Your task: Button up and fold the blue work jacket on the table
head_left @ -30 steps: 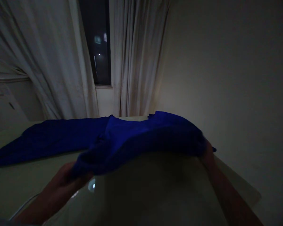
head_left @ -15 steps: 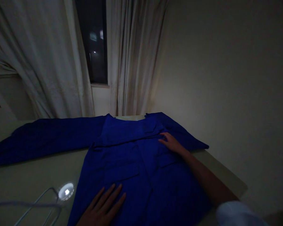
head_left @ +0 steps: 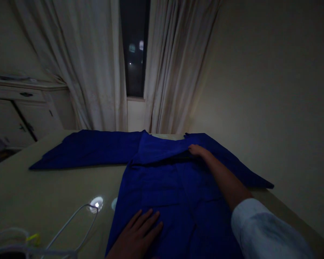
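Observation:
A dark blue jacket lies spread on a pale table, its sleeves stretched out to the left and right. My left hand rests flat on the jacket's near part, fingers stretched out. My right hand reaches far across the cloth to the collar area at the back, its fingers curled at the edge of the upper fold; whether it grips the cloth is unclear. A white sleeve covers my right upper arm.
A white cable loops over the table at the near left beside a bright light reflection. Pale curtains flank a dark window behind the table. A white cabinet stands at the left, a bare wall at the right.
One second ago both hands held the jacket's hem lifted. It now lies flat, with my left hand pressed on it and my right hand moved up to the collar. The view has swung left.

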`<action>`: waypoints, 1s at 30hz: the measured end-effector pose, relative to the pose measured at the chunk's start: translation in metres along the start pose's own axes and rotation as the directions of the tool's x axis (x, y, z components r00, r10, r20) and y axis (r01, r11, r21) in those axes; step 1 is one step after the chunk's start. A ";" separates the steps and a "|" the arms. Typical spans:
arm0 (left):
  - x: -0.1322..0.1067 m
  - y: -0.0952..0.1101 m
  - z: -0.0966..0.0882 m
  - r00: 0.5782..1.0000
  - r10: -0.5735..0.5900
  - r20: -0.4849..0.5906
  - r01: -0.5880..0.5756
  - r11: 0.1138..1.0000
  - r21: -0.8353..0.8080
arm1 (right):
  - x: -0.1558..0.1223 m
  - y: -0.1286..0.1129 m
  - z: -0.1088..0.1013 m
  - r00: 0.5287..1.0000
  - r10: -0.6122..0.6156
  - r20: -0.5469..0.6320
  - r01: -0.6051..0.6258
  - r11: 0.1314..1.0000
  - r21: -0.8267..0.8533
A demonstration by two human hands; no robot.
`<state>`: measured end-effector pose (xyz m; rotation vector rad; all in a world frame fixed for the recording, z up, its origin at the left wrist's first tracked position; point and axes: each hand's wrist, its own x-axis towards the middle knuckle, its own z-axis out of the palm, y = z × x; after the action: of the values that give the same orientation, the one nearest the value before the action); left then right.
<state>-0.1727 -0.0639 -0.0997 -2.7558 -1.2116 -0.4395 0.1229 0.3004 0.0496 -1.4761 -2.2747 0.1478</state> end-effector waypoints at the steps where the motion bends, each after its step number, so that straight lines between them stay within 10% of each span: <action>1: 0.000 0.001 -0.001 1.000 -0.010 0.015 0.010 1.000 -0.016 | 0.011 -0.012 -0.007 1.000 -0.015 -0.015 0.015 1.000 0.011; 5: 0.000 0.001 -0.003 1.000 -0.009 -0.005 0.009 1.000 0.023 | 0.045 -0.115 -0.012 0.969 -0.181 -0.167 0.200 0.974 0.106; 9: 0.000 -0.006 0.001 0.979 0.115 -0.169 -0.067 0.961 0.268 | 0.022 -0.257 0.044 0.863 -0.476 -0.169 0.496 0.862 0.107; 13: -0.002 -0.019 0.009 0.937 0.228 -0.267 -0.104 0.907 0.408 | -0.027 -0.326 0.123 0.536 -0.842 0.061 0.831 0.539 0.135; 15: -0.003 -0.024 0.013 0.928 0.265 -0.261 -0.134 0.893 0.430 | -0.038 -0.315 0.144 0.573 -0.818 0.047 0.815 0.575 0.075; 20: -0.005 -0.026 0.017 0.933 0.265 -0.244 -0.143 0.895 0.424 | -0.028 -0.201 0.132 0.928 -0.367 -0.069 0.371 0.926 0.066; 25: -0.006 -0.025 0.014 0.942 0.242 -0.232 -0.145 0.918 0.369 | -0.031 -0.109 0.114 0.983 -0.146 0.107 0.129 0.980 0.153; 30: -0.007 -0.027 0.011 0.964 0.204 -0.168 -0.158 0.955 0.251 | -0.020 -0.057 0.057 0.983 0.099 -0.154 -0.057 0.965 0.256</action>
<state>-0.1945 -0.0487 -0.1132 -2.5249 -0.8919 -0.4944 0.0588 0.2661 0.0096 -1.3907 -1.9854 0.3132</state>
